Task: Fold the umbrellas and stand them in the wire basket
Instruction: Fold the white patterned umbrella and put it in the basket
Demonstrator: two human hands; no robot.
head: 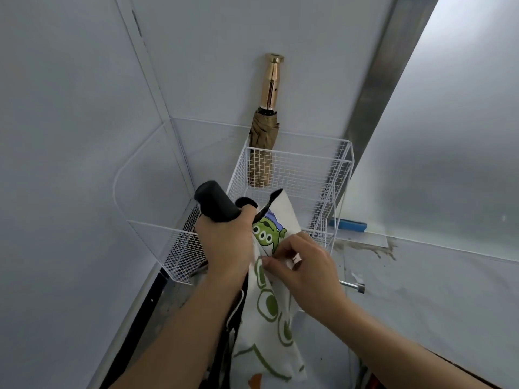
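Note:
My left hand (224,242) grips a white umbrella with green cartoon aliens (273,310) just below its black handle (214,202), holding it handle-up in front of the white wire basket (297,164). My right hand (306,265) pinches a fold of its white canopy cloth. A black strap sticks up from the cloth near the handle. A folded tan umbrella with a shiny gold handle (265,136) stands upright in the basket's back left corner, leaning on the wall.
The basket stands in a corner between pale walls. A lower wire tier (171,248) juts out at its left front. A blue block (348,224) lies on the floor to the right, near a metal bolt (356,286). A grey metal post rises behind.

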